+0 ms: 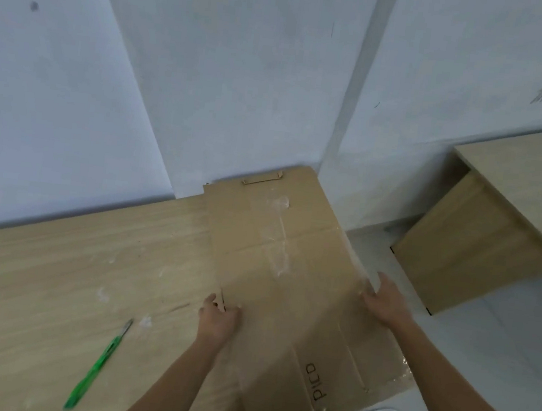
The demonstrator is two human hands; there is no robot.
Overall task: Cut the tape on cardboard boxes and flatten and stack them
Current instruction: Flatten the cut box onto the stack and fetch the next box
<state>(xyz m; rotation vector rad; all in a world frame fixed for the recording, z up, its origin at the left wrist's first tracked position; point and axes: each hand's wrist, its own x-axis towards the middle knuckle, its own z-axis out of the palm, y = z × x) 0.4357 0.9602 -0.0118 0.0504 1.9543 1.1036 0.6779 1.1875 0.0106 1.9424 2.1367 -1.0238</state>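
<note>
Flat creased cardboard on woodgrain table

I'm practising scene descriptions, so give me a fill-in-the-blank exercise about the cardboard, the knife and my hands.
1. The utility knife on the wooden table has a ___ handle.
2. The left hand and right hand each grip an ___ of the flattened cardboard box.
3. The knife lies nearer the ___ hand.
Missing words: green, edge, left.

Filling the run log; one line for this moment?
box: flat on table | left hand: grips left edge | right hand: holds right edge | green cutter: on table
</note>
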